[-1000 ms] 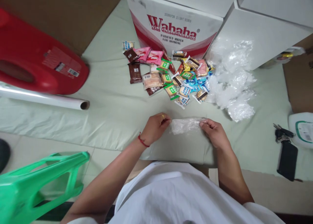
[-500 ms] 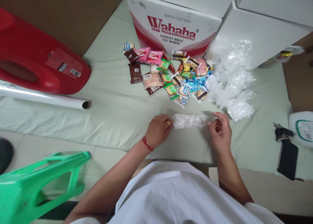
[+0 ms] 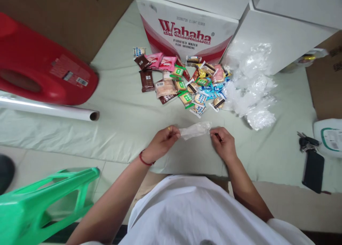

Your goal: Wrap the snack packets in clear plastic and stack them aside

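A crumpled clear plastic bag (image 3: pixel 196 130) stretches between my two hands above the pale green cloth (image 3: pixel 125 131). My left hand (image 3: pixel 167 139) pinches its left end between thumb and fingers; a ring and a red cord bracelet show on that side. At the bag's right end, the fingers of my right hand (image 3: pixel 223 143) are closed on its edge. Beyond my hands lies a pile of small wrapped snacks (image 3: pixel 184 84). To the right of the pile is a heap of crumpled clear plastic bags (image 3: pixel 248 91).
A white and red water carton (image 3: pixel 187 31) stands behind the snacks. At left are a red jug (image 3: pixel 45 63), a roll of film (image 3: pixel 48 108) and a green stool (image 3: pixel 50 202). A black phone (image 3: pixel 313 172), keys (image 3: pixel 307 142) and a white container (image 3: pixel 330 138) are at right.
The plastic bag has shifted left, with its left end nearer me, and looks flatter. My right hand has moved left and closed on its end; my left hand has moved slightly left.
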Demonstrator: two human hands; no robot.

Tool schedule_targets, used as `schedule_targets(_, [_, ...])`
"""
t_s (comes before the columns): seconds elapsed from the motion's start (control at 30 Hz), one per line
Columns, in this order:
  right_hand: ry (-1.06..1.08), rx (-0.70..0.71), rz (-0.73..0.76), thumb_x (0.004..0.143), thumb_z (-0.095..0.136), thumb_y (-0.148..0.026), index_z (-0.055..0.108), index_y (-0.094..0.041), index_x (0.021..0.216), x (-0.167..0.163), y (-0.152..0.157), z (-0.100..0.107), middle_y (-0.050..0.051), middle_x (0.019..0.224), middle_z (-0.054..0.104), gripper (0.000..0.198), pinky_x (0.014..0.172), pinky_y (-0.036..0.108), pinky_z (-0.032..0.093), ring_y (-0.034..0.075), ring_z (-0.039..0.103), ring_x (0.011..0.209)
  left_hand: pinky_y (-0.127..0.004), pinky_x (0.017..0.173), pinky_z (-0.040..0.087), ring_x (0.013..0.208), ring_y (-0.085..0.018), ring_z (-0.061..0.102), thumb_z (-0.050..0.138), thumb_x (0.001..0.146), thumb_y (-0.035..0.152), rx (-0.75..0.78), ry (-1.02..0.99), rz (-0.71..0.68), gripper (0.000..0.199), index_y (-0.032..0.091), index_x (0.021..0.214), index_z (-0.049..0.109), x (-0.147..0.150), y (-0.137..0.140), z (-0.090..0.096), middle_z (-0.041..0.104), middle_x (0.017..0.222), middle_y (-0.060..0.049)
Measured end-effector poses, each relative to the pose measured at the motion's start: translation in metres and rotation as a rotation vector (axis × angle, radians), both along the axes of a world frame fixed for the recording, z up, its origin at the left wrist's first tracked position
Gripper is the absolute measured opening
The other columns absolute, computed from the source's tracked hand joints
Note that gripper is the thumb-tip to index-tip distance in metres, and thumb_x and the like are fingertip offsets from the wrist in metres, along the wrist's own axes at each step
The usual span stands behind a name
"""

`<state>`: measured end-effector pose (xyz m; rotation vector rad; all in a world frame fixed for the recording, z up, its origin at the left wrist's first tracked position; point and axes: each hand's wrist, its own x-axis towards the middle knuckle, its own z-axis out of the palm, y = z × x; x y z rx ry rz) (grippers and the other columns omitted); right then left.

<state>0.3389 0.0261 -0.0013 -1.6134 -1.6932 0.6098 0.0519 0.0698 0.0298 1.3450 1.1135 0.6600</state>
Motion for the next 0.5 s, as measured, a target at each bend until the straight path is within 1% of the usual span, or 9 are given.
schedule_targets(0.07, [0.057,-0.007,-0.007,0.098,0.061,-0.033,0.073,-0.022,0.093,-0.003,-0.003,0.008,0.005,0.090,0.069,0.017,0.067,0.028,0.048,0.015,0.057,0.071,-0.025,0.060,0.035,0.063,-0.012,0.043,0.066,0.089,0.050,-0.053,-0.043,0.125,0.031,0.020,0.084,0.060,-0.003,-0.002,0.000,0.053,0.071,0.003])
schedule_targets(0.13, [0.200,-0.083,-0.107,0.096,0.064,-0.041,0.073,-0.022,0.092,-0.012,-0.009,0.017,0.003,0.083,0.065,0.022,0.060,0.026,0.043,0.013,0.051,0.064,-0.024,0.057,0.033,0.061,-0.011,0.041,0.070,0.085,0.052,-0.062,-0.012,0.276,0.033,0.020,0.082,0.061,-0.001,-0.007,-0.001,0.053,0.069,0.003])
schedule_targets(0.2, [0.436,-0.279,-0.176,0.096,0.063,-0.055,0.073,-0.021,0.089,-0.026,-0.014,0.025,0.001,0.073,0.061,0.036,0.050,0.025,0.035,0.011,0.042,0.055,-0.024,0.056,0.033,0.059,-0.011,0.042,0.070,0.084,0.050,-0.052,0.049,0.376,0.031,0.020,0.083,0.063,0.007,-0.015,-0.002,0.054,0.067,0.003])
schedule_targets(0.23, [0.567,-0.402,-0.166,0.095,0.062,-0.062,0.072,-0.021,0.090,-0.035,-0.016,0.029,0.001,0.071,0.060,0.043,0.046,0.024,0.030,0.010,0.039,0.052,-0.024,0.056,0.034,0.058,-0.011,0.043,0.070,0.084,0.049,-0.038,0.079,0.389,0.029,0.020,0.082,0.064,0.013,-0.019,-0.003,0.056,0.066,0.003])
schedule_targets(0.3, [0.780,-0.620,-0.080,0.088,0.065,-0.072,0.072,-0.020,0.091,-0.052,-0.016,0.033,0.000,0.069,0.060,0.052,0.042,0.023,0.024,0.009,0.035,0.049,-0.025,0.057,0.035,0.059,-0.011,0.046,0.069,0.084,0.045,0.003,0.116,0.345,0.025,0.020,0.081,0.065,0.026,-0.029,-0.002,0.058,0.066,0.003])
schedule_targets(0.33, [0.845,-0.685,-0.045,0.083,0.070,-0.072,0.071,-0.020,0.089,-0.059,-0.015,0.034,-0.001,0.068,0.059,0.052,0.041,0.023,0.022,0.008,0.034,0.048,-0.025,0.057,0.035,0.059,-0.011,0.046,0.069,0.084,0.043,0.021,0.119,0.312,0.023,0.020,0.081,0.066,0.032,-0.033,-0.001,0.059,0.066,0.003])
schedule_targets(0.4, [0.911,-0.732,-0.038,0.073,0.083,-0.064,0.068,-0.020,0.083,-0.069,-0.010,0.032,-0.003,0.066,0.058,0.048,0.040,0.022,0.022,0.006,0.032,0.047,-0.025,0.057,0.035,0.059,-0.011,0.047,0.069,0.084,0.041,0.023,0.083,0.281,0.021,0.020,0.080,0.066,0.041,-0.036,0.001,0.059,0.066,0.003])
schedule_targets(0.43, [0.928,-0.732,-0.056,0.069,0.087,-0.060,0.066,-0.020,0.079,-0.071,-0.007,0.031,-0.003,0.065,0.058,0.046,0.040,0.022,0.021,0.005,0.031,0.046,-0.025,0.057,0.035,0.059,-0.011,0.046,0.070,0.083,0.041,0.002,0.043,0.297,0.021,0.020,0.080,0.065,0.042,-0.036,0.001,0.059,0.067,0.003])
schedule_targets(0.5, [0.962,-0.723,-0.085,0.066,0.090,-0.053,0.064,-0.019,0.077,-0.069,-0.004,0.028,-0.003,0.067,0.061,0.044,0.039,0.022,0.021,0.004,0.031,0.045,-0.024,0.056,0.035,0.059,-0.010,0.045,0.073,0.079,0.042,-0.089,-0.076,0.381,0.024,0.020,0.081,0.064,0.040,-0.031,0.002,0.057,0.067,0.003])
